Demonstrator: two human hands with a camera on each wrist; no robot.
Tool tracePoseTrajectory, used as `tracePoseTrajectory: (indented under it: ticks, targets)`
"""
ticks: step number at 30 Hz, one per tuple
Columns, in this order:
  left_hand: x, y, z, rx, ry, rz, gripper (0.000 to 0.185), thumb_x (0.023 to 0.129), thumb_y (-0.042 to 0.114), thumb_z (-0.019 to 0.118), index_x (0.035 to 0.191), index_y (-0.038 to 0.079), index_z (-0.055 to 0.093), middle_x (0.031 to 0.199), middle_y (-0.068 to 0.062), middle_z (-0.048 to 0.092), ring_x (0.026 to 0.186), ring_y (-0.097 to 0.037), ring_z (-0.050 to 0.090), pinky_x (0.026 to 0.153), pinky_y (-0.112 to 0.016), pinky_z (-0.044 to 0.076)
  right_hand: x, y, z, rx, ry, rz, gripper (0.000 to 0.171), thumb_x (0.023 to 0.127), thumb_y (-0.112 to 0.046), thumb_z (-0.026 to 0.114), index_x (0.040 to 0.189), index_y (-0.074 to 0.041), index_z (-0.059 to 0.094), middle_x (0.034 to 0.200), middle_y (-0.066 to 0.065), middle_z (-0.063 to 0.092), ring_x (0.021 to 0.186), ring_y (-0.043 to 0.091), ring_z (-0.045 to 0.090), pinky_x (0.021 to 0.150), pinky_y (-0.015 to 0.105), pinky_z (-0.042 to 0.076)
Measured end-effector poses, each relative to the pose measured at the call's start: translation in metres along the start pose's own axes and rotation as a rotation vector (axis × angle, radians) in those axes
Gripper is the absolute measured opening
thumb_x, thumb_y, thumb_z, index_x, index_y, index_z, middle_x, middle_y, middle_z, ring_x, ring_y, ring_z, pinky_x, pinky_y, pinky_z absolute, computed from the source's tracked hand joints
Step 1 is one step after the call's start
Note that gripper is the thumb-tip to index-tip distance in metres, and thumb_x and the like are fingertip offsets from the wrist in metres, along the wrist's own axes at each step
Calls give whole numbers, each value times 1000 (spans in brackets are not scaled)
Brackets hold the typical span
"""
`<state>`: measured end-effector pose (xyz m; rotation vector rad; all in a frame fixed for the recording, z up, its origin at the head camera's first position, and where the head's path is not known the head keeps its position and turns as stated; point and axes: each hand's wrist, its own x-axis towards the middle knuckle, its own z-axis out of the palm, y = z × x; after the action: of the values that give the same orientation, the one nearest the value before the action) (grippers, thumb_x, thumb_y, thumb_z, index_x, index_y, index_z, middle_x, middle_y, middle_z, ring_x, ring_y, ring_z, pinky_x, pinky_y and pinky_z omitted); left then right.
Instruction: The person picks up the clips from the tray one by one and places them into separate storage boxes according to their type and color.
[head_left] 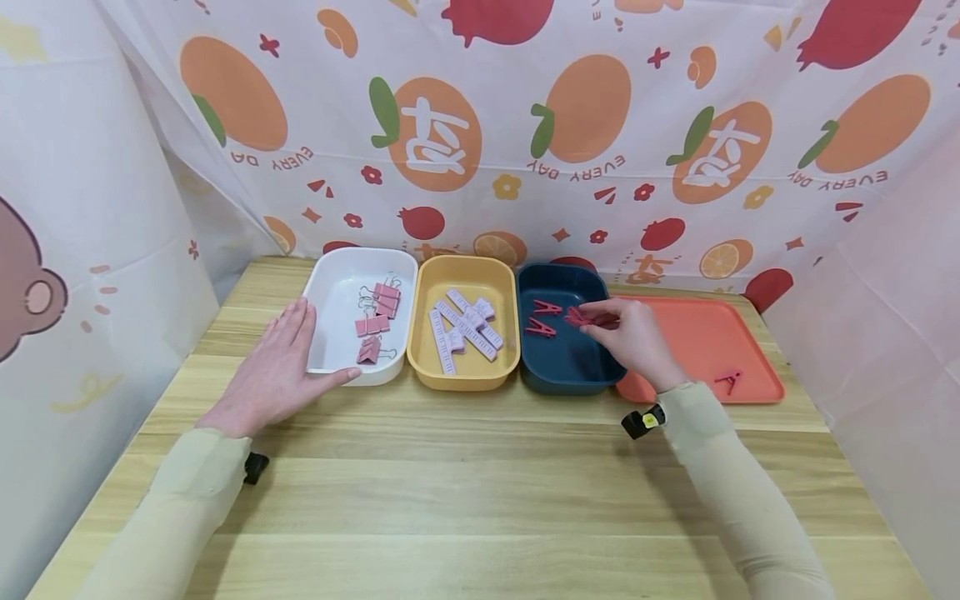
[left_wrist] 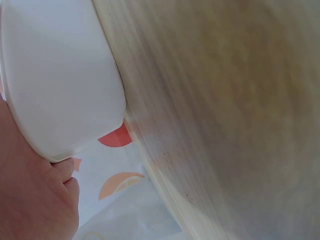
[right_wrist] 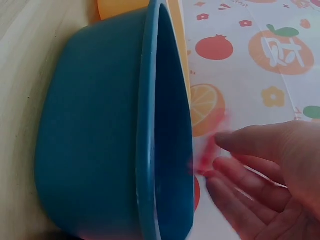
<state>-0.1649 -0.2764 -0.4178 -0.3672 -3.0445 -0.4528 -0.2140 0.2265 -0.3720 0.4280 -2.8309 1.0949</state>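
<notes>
My right hand (head_left: 626, 333) pinches a red clothespin (right_wrist: 210, 150) over the dark blue bin (head_left: 570, 379), and the clothespin is blurred in the right wrist view. Inside that bin lie two more red clothespins (head_left: 542, 327). At the left, my left hand (head_left: 273, 367) rests on the rim of the white bin (head_left: 325, 283), fingers straight along its side and thumb across the near corner. The white bin contains several pink binder clips (head_left: 372, 324). One red clothespin (head_left: 729, 380) lies on the coral tray (head_left: 705, 325) at the right.
Between the white and blue bins stands a yellow bin (head_left: 465, 382) with several lilac ruler-marked strips (head_left: 442, 342) in it. The bins and tray line the back of the wooden table (head_left: 465, 483). A fruit-printed cloth (head_left: 510, 150) hangs right behind them.
</notes>
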Motion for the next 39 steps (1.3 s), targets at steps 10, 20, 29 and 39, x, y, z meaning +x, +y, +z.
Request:
tracePoseTrajectory:
  ticks: [10,20,29,39]
  targets:
    - [0,0,0,-1,-5,-7,122,88,77,55,159,-7,1,167,-24,-6,153,-40,-3,123,-53,-1,-1,3,-1,28,-30,20,39,94,-10,76,131,-2,68,124,18,69,103,30,70,88,45,59]
    - [1,0,0,2,-5,-8,122,88,77,56,159,-7,1,167,-24,-6,153,-40,-4,123,-53,-1,-6,13,-12,45,21,64,48,94,-23,77,137,-6,65,131,14,66,111,32,67,90,46,58]
    - [0,0,0,3,-7,-9,123,88,77,56,159,-7,1,166,-25,-6,153,-40,-4,123,-54,-1,-14,23,-29,66,87,121,48,96,-28,75,137,-5,65,128,17,67,110,33,67,93,50,56]
    - [0,0,0,3,-5,-4,122,88,77,55,159,-8,2,166,-25,-5,153,-41,-3,122,-54,-1,-24,35,-51,46,143,162,57,95,-43,73,137,-5,65,129,16,66,114,32,64,96,50,54]
